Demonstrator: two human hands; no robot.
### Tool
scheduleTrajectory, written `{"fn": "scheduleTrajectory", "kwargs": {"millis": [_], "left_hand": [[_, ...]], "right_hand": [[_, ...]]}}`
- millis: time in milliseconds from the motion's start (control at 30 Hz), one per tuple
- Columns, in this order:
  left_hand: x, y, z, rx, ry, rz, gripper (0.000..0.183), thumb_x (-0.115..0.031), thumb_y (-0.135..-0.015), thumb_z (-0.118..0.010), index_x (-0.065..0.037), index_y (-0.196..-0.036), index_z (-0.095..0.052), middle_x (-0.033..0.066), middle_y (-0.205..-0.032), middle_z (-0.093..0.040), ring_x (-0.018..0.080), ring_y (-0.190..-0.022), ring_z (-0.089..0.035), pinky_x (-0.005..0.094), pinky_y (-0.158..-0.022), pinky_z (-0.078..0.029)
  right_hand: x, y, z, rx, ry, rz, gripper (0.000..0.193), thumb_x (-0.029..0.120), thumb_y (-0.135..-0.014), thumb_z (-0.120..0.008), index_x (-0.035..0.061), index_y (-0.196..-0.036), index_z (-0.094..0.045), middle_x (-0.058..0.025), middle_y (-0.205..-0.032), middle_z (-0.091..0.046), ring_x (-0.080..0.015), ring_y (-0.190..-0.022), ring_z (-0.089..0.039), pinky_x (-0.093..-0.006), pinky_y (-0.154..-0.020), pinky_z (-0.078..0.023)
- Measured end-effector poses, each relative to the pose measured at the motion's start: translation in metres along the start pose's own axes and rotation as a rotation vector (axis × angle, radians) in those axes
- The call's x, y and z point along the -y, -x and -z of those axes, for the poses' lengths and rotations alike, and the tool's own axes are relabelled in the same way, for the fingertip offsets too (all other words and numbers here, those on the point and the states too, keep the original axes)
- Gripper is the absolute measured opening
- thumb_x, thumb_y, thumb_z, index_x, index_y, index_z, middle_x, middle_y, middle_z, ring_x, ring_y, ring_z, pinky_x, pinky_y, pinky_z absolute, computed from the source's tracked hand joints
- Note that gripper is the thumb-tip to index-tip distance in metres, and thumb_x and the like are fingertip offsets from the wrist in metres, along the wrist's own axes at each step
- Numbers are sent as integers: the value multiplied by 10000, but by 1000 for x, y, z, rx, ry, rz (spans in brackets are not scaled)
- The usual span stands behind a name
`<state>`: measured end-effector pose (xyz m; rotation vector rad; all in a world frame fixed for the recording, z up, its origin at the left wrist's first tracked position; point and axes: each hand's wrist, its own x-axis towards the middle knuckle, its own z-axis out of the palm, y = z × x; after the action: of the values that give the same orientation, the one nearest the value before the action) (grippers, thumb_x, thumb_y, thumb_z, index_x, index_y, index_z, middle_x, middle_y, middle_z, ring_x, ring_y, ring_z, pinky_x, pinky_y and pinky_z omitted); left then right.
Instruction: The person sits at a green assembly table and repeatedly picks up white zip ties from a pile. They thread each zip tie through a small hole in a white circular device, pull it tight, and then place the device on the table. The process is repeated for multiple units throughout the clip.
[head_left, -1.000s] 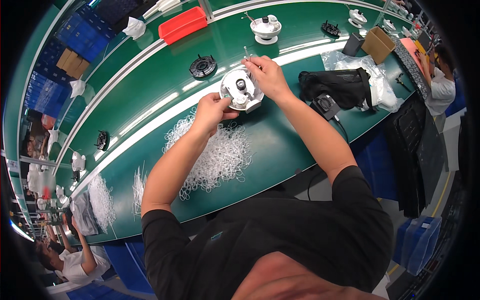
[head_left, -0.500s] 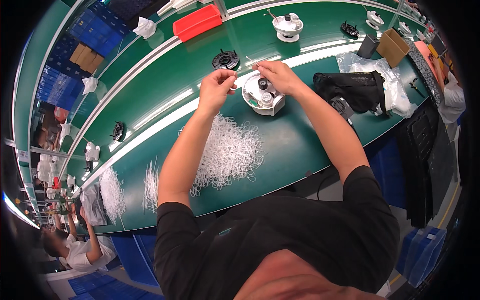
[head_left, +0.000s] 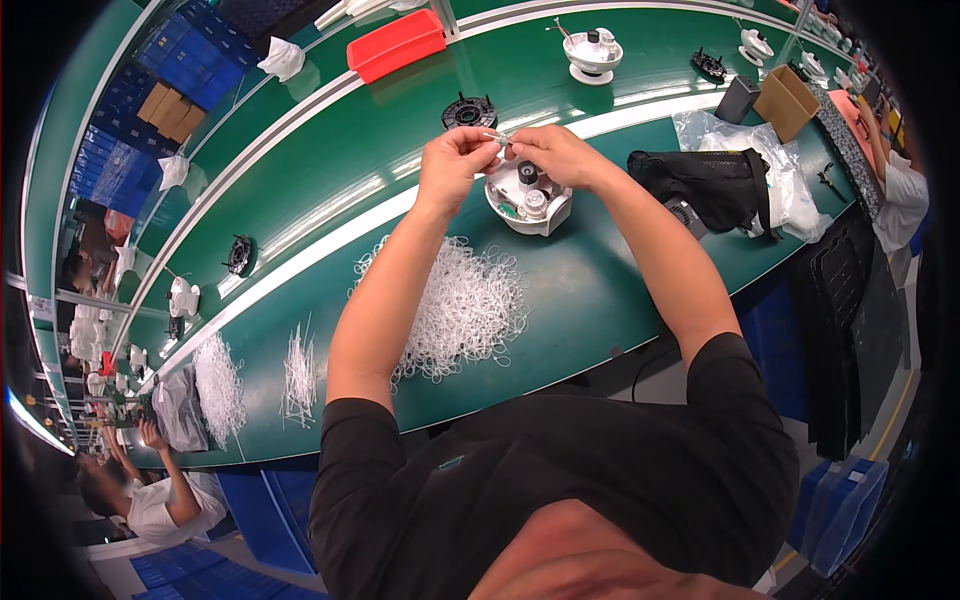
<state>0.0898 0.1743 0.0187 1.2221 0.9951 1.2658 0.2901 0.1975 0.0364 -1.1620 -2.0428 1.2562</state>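
My left hand [head_left: 455, 168] and my right hand [head_left: 556, 156] meet fingertip to fingertip above a white round housing [head_left: 533, 224]. Both are closed in a pinch on thin white wires [head_left: 500, 139] whose ends stick out between the fingers; a cable tie around them cannot be made out. The open housing shows a black knob-like part, a silvery round part and a bit of green inside. Just beyond my left hand, a black round plastic part [head_left: 468, 113] sits on the belt. Below my forearms lies a large heap of looped white cable ties [head_left: 465, 310].
Straight white ties [head_left: 299, 380] and another white heap [head_left: 217, 385] lie to the left. On the belt [head_left: 340, 150] stand a white unit [head_left: 592, 52] and a red bin [head_left: 396, 46]. A black mesh bag [head_left: 695, 185] and cardboard box [head_left: 787, 103] are right. A co-worker [head_left: 165, 505] sits far left.
My left hand has moved right to join my right hand at the wires. The black parts and white units on the belt have shifted to the right.
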Motion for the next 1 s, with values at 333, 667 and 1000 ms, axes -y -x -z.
{"fn": "scheduleTrajectory", "kwargs": {"millis": [333,667,1000], "left_hand": [[2,0,2,49,-67,29,169,-70,-880,-719,-14,-1039,-704,44,-870,-695,101,-731,-609,253,-650,-504],[6,5,-2,60,-99,4,145,-50,-878,-715,-2,-1013,-696,40,-861,-693,86,-698,-597,232,-600,-485],[11,2,-7,-39,-553,-101,138,-139,-823,-771,-9,-842,-730,91,-749,-719,130,-645,-655,298,-598,-516]], "right_hand": [[-1,-2,-2,27,140,86,251,232,-992,-523,30,-1028,-668,-82,-901,-690,-175,-804,-631,-337,-700,-515],[-3,-2,0,24,180,106,226,206,-1000,-524,24,-1051,-648,-46,-791,-627,-122,-748,-567,-291,-671,-467],[-25,-5,-15,-82,-348,192,234,154,-957,-596,27,-1145,-652,-29,-869,-657,-92,-766,-586,-258,-696,-496]]}}
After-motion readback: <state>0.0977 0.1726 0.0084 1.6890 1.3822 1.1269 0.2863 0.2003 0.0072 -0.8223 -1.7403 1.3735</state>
